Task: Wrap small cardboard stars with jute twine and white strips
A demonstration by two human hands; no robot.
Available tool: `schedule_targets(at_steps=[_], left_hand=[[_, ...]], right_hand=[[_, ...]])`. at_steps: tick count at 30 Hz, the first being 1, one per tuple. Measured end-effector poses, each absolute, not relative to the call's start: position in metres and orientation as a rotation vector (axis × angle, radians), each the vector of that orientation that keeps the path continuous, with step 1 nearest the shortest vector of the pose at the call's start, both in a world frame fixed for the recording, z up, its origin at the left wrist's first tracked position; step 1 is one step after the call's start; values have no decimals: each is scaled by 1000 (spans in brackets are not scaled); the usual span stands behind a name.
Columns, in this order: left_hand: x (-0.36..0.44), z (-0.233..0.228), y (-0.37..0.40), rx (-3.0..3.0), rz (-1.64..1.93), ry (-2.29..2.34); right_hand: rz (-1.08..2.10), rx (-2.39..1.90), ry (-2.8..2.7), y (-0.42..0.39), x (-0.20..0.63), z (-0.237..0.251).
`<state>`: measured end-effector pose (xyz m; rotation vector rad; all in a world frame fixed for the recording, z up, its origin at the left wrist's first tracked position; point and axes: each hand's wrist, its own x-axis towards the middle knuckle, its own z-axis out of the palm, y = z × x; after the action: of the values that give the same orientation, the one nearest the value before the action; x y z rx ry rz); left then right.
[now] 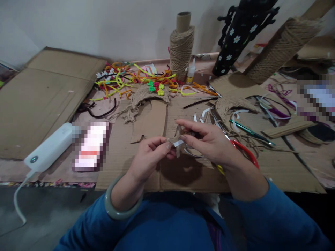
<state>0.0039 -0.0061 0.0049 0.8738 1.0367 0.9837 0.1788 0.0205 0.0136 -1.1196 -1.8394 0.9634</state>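
Between my two hands, above the cardboard sheet, is a small brown cardboard piece [178,150] that looks like a star, with a white strip [178,143] lying across it. My left hand [150,155] pinches its left side between thumb and fingers. From the right, the thumb and fingers of my right hand [209,141] close on the same piece, hiding much of it. Beyond them lie a twine-wrapped crescent [141,94] with small green, red and yellow flowers and a twine-wrapped star [130,116]. Red-handled scissors [246,153] are partly under my right forearm.
A second twine crescent [225,104], white strips and a green pen [251,132] lie to the right. Behind stand a twine spool [181,48], a glue bottle [191,73] and a black flowered vase [234,38]. A phone [91,146] and white device [49,146] are left.
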Motion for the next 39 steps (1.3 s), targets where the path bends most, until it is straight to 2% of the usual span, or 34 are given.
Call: schedule_targets(at_steps=[6,10,12,18,25,39], left_hand=[[4,6,-6,906,970,1013],[4,-1,-5,907,1072,1038],[4,-5,-6,928,1141,1057],[6,-6,-10,1076,1263,1137],[5,-1,-13,1341,1252,1262],[7,0,-13,1513,1272,1338]], right_hand=[[859,-1101,-1860,22,181,10],[366,-1147,-1777,18,178,12],[229,-1136,-1782,13,174,14],[312,-1087,-1932,8,160,11],[320,-1090,-1922,11,158,5],[352,-1102,-1933,12,157,4]])
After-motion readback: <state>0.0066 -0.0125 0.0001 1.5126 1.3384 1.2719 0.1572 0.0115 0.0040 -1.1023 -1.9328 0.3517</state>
